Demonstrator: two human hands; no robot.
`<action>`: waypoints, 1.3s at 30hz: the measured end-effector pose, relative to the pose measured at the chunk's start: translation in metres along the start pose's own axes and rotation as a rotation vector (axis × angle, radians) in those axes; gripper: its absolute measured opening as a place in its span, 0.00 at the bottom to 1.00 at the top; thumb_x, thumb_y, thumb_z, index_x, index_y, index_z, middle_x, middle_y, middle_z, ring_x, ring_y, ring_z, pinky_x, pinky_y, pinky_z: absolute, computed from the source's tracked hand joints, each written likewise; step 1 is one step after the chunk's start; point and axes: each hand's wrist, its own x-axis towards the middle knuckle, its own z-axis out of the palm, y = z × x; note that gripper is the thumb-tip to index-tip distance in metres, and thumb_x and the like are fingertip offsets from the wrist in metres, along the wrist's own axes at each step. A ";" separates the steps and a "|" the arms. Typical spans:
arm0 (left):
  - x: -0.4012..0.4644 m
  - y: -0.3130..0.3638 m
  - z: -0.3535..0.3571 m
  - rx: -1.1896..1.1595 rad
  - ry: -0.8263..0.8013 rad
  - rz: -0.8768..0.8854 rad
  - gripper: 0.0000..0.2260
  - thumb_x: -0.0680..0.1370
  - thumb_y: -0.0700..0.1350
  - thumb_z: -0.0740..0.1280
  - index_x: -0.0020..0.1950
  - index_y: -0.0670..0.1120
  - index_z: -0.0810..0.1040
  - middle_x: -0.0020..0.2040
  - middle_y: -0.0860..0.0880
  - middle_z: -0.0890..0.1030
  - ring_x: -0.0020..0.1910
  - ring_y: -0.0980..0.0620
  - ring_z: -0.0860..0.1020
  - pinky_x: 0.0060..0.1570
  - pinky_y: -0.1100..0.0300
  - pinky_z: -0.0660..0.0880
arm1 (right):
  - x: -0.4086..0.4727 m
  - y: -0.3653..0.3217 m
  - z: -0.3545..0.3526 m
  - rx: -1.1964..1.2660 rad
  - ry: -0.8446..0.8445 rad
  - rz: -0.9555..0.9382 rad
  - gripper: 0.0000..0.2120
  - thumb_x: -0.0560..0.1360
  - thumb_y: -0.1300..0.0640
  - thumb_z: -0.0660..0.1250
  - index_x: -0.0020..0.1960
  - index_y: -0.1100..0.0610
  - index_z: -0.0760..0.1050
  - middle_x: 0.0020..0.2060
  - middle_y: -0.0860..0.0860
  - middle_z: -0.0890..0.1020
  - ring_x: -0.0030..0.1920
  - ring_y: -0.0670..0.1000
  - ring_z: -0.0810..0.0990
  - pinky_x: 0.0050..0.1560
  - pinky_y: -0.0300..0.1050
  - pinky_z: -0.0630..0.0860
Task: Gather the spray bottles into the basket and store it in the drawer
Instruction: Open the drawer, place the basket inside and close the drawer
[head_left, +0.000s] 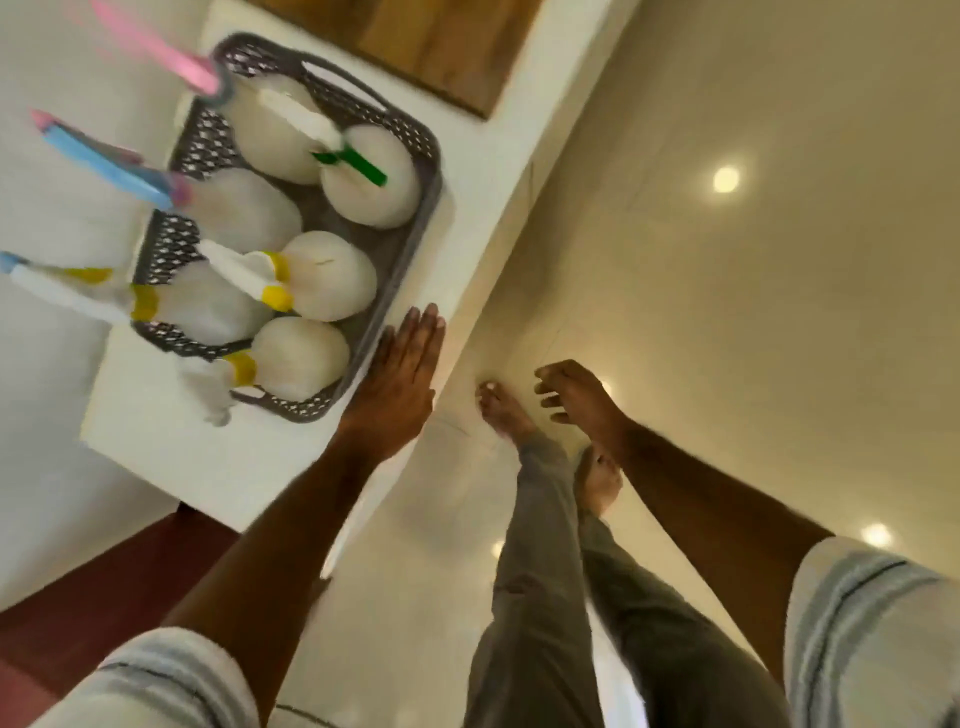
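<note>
A grey perforated basket (415, 208) stands on a white counter top (171, 431), near its front edge. Several white spray bottles stand in it, among them one with a green trigger (371, 176), one with yellow trim (327, 275) and one with a pink trigger (265, 124). My left hand (397, 384) lies flat with straight fingers against the basket's near wall, holding nothing. My right hand (576, 397) hangs over the floor to the right, fingers loosely spread and empty. No drawer shows.
A wooden board (431, 41) lies on the counter beyond the basket. Glossy beige floor tiles (727, 312) fill the right side, with my bare feet (501, 410) and grey trousers below. A dark red surface (104, 582) lies at the lower left.
</note>
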 end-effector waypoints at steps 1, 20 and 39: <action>0.002 0.000 0.007 0.017 0.006 -0.004 0.42 0.78 0.48 0.65 0.80 0.38 0.41 0.82 0.38 0.42 0.81 0.38 0.43 0.79 0.40 0.50 | 0.011 0.010 0.002 0.058 -0.031 0.005 0.08 0.82 0.58 0.61 0.60 0.59 0.72 0.48 0.54 0.78 0.41 0.49 0.76 0.36 0.37 0.76; 0.009 -0.007 0.054 -0.025 0.315 0.068 0.36 0.75 0.44 0.60 0.81 0.39 0.51 0.82 0.40 0.54 0.82 0.42 0.51 0.78 0.39 0.52 | 0.222 0.074 0.166 0.772 0.027 -0.010 0.15 0.84 0.51 0.55 0.48 0.60 0.73 0.42 0.55 0.74 0.39 0.49 0.73 0.40 0.40 0.72; 0.008 -0.009 0.047 -0.104 0.260 0.134 0.37 0.80 0.63 0.47 0.82 0.41 0.47 0.83 0.42 0.47 0.82 0.41 0.47 0.78 0.39 0.46 | 0.077 0.199 0.000 -0.620 0.529 -0.131 0.23 0.85 0.54 0.52 0.78 0.59 0.57 0.78 0.57 0.60 0.78 0.55 0.59 0.73 0.50 0.62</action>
